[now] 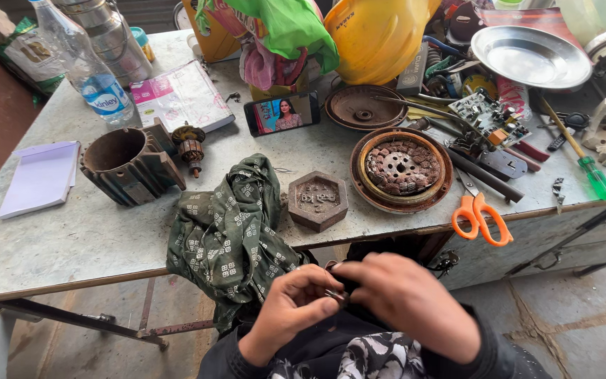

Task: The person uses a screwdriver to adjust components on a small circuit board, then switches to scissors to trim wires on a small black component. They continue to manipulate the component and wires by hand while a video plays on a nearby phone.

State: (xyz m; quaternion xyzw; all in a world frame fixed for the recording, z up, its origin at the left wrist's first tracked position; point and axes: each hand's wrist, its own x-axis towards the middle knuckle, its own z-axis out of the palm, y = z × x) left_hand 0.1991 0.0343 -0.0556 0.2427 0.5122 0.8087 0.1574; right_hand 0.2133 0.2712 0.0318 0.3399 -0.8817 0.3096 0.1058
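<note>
Hands first: I see two, both low at the near edge, just below the table [71, 238]. My left hand [285, 309] pinches a small thin metal piece [334, 295] between thumb and fingertips; my right hand [408, 302] is curled closed over the same spot, its fingers touching the left's. What else the right hand covers I cannot tell. The piece sits between the two hands, near the middle of the view, off the table.

Just left of the hands one green patterned cloth [229, 238] drapes over the near table edge. Beside it to the right lies one hexagonal rusty block [317, 200], then one round stator disc [401, 168] with coiled windings. A second, darker round cover [365, 107] lies farther back. One pair of orange-handled scissors [482, 217] rests near the right edge, and one green-handled screwdriver [583, 161] beyond it.

On the left I count one rusty motor housing [128, 165], one small rotor [191, 149] touching it, one white notepad [40, 179] and one clear plastic bottle [82, 63]. One phone [282, 114] lies mid-table, screen lit. Far right: one steel plate [531, 56], one circuit board [489, 116].
</note>
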